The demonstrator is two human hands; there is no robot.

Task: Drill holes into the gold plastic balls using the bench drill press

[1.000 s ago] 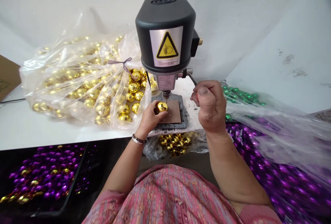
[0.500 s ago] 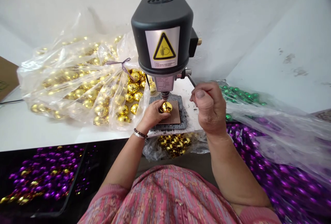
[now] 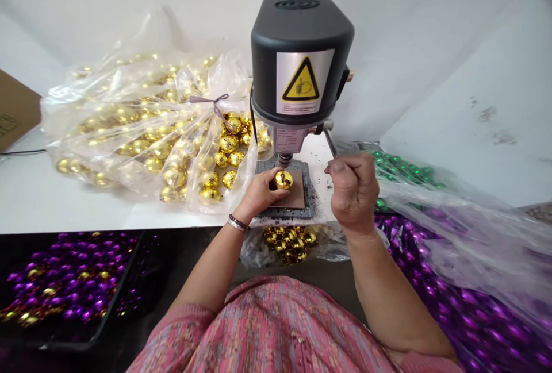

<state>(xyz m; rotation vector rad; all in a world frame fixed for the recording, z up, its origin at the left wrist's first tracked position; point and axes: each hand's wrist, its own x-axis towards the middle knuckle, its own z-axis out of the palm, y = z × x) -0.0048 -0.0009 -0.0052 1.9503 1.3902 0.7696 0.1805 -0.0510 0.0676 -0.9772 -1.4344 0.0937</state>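
Note:
My left hand (image 3: pixel 260 193) pinches a gold mirrored bauble (image 3: pixel 284 181) between thumb and fingers. The bauble rests on a brown board (image 3: pixel 297 197) on the grey base (image 3: pixel 309 189) of a small drill press (image 3: pixel 302 34). The drill chuck (image 3: pixel 283 159) is straight above the bauble, its bit at or very near the bauble's top; whether they touch is hard to see. My right hand (image 3: pixel 354 192) is closed in a fist around the end of the press's feed lever (image 3: pixel 331 142), to the right of the base.
A clear plastic bag (image 3: pixel 125 126) of gold baubles lies left of the press. Below the table edge hangs a bag of gold baubles (image 3: pixel 290 243). A black bin (image 3: pixel 101 327) holds purple and gold baubles. Green baubles (image 3: pixel 401 166) and purple baubles (image 3: pixel 466 304) lie right under plastic.
My right hand has come down a little with the lever. My left hand still holds the bauble under the chuck. The view has shifted, so the press appears further right.

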